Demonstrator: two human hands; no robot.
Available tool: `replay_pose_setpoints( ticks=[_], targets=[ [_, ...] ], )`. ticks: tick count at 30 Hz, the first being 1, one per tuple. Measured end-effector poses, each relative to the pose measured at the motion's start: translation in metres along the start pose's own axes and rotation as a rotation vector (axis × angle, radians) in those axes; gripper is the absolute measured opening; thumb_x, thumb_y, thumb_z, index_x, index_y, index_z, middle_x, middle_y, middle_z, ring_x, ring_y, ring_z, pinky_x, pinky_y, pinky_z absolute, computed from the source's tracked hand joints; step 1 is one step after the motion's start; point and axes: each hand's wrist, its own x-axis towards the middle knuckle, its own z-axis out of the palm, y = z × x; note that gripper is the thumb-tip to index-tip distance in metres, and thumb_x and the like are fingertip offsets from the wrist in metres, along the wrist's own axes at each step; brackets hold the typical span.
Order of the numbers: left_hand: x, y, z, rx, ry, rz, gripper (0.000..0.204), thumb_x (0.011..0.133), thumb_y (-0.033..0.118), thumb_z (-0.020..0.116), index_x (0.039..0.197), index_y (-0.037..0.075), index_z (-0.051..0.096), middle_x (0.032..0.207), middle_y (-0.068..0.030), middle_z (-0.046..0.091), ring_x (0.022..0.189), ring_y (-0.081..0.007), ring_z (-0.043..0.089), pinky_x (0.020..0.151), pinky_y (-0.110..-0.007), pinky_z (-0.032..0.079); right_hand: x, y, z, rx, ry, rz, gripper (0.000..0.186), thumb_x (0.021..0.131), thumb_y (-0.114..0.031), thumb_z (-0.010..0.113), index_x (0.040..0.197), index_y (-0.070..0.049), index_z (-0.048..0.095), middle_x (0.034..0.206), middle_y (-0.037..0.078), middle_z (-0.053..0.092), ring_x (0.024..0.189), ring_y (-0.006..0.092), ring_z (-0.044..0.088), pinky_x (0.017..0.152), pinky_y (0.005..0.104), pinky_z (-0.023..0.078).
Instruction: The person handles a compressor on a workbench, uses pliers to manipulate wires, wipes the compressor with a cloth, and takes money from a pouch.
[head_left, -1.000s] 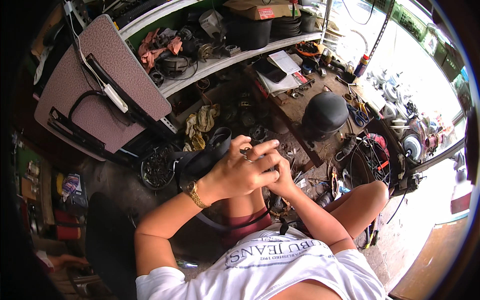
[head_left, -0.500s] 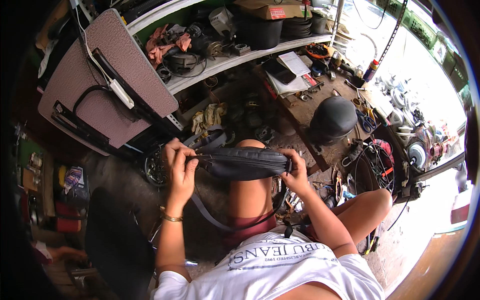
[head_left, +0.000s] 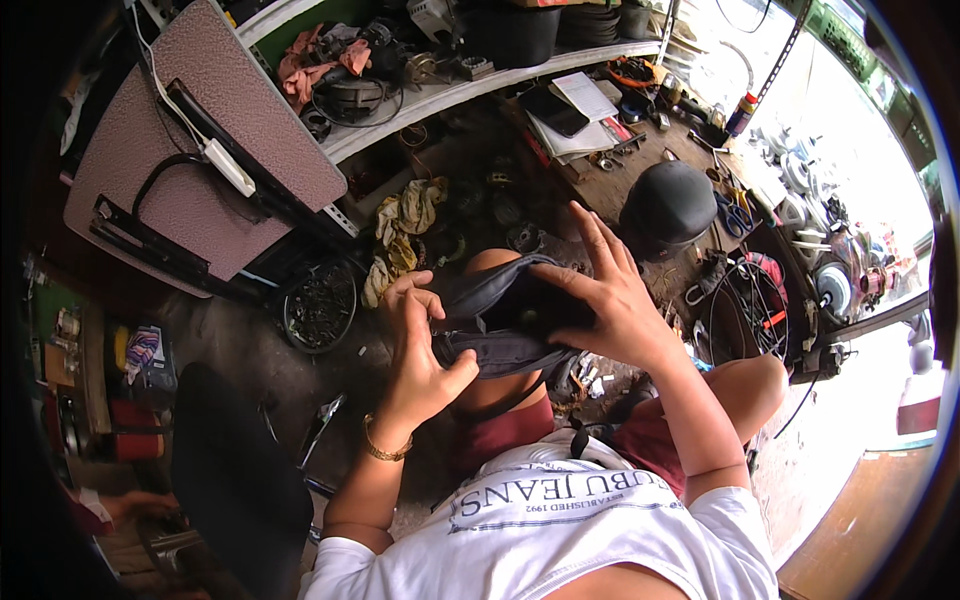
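Note:
A black bag [head_left: 500, 352] rests over my knee with its top gaping, showing a dark inside and a small greenish spot I cannot make out. My left hand [head_left: 415, 355], a gold-coloured bracelet at the wrist, is at the bag's left end, fingers bent and thumb against it. My right hand [head_left: 615, 300] is on the bag's right side, fingers stretched and spread upward, thumb reaching into the opening. A dark strap [head_left: 495, 408] hangs below the bag.
A wooden bench [head_left: 580, 180] holds a black rounded object [head_left: 668, 200], papers and tools. Behind it is a cluttered shelf [head_left: 400, 122]. A speckled panel [head_left: 110, 200] leans at left above a round container [head_left: 318, 310] of small parts. Someone else's arm [head_left: 130, 500] shows at lower left.
The bag, earlier held level and closed between both hands, now gapes open. My right hand has risen and spread its fingers; my left hand has shifted to the right.

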Motion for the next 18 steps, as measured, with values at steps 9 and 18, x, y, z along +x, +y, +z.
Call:
replay_pose_setpoints(
  ticks=[9, 18],
  targets=[
    [-0.008, 0.004, 0.003, -0.084, 0.076, -0.069, 0.040, 0.070, 0.003, 0.061, 0.102, 0.002, 0.037, 0.124, -0.0215, 0.039, 0.122, -0.0327, 0.038, 0.109, -0.044, 0.030, -0.005, -0.025, 0.000, -0.160, -0.126, -0.014, 0.099, 0.056, -0.031, 0.090, 0.146, -0.024, 0.049, 0.163, 0.022, 0.013, 0.147, 0.0490, 0.018, 0.109, 0.0727, 0.026],
    [-0.017, 0.002, -0.005, -0.158, 0.028, -0.027, 0.038, 0.075, 0.008, 0.064, 0.105, 0.005, 0.042, 0.136, -0.0227, 0.042, 0.128, -0.0311, 0.041, 0.111, -0.044, 0.030, -0.008, -0.035, -0.002, -0.106, -0.160, -0.010, 0.092, 0.061, -0.032, 0.089, 0.143, -0.023, 0.050, 0.162, 0.020, 0.019, 0.146, 0.0480, 0.022, 0.108, 0.0715, 0.028]
  ],
)
